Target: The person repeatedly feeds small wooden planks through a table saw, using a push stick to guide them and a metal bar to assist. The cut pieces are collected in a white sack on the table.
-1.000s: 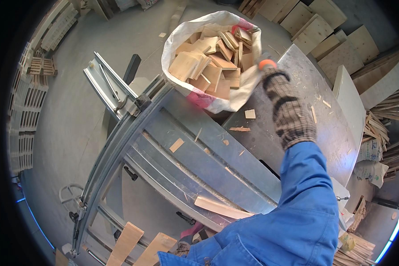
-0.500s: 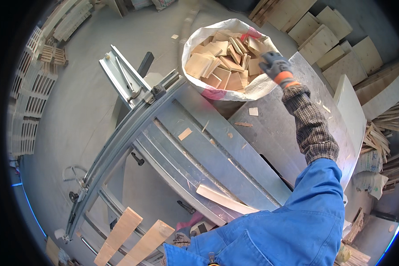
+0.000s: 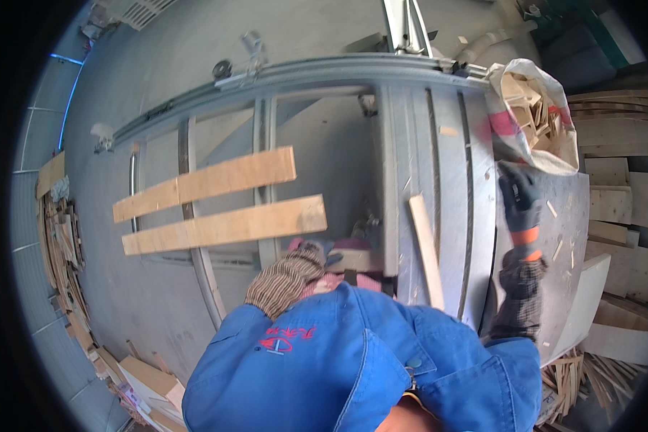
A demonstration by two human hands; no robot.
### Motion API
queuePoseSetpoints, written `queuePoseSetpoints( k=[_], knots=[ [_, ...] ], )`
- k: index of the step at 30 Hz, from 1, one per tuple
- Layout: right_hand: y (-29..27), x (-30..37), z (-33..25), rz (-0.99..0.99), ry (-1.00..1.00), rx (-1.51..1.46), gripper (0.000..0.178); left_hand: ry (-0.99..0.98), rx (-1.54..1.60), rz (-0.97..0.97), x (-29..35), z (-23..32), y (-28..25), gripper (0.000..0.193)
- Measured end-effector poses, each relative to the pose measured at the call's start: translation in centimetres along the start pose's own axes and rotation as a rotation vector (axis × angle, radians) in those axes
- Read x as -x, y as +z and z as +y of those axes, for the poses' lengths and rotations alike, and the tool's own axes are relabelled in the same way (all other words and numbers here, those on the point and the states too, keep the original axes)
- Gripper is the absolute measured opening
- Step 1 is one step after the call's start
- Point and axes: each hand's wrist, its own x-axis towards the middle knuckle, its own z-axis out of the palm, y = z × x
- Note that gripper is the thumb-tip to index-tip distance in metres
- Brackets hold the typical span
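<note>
Upper board [image 3: 205, 185] and lower board [image 3: 225, 228]: pale wood, side by side, a gap between, laid across metal frame bars [image 3: 265, 119]. Left hand [image 3: 315, 252]: striped cuff, just beside lower board's right end, partly hidden; finger opening and hold, cannot tell. Narrow wooden strip [image 3: 426, 252]: lengthwise on slotted metal table [image 3: 453, 198]. Right hand [image 3: 518, 193]: dark glove, orange band, beside sack's lower edge; palm unseen; finger opening and hold, cannot tell. White-and-pink sack [image 3: 560, 157]: at table's far end, mouth open, wood offcuts [image 3: 529, 108] inside.
</note>
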Motion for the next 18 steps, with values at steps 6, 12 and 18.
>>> queuePoseSetpoints(
  k=[6,12,18],
  knots=[
    [10.1,18.5,-10.2,0.018,0.456,-0.34,0.021,0.083,-0.103,0.279,0.5,-4.1,8.0,0.039],
    [14.8,35.5,-14.6,-0.01,0.815,-0.365,0.019,0.052,-0.059,0.329,2.2,-3.7,7.7,0.044],
    [14.0,43.2,-16.1,-0.012,0.736,0.063,0.021,0.059,-0.025,0.346,4.2,-2.7,7.0,0.054]
  ],
)
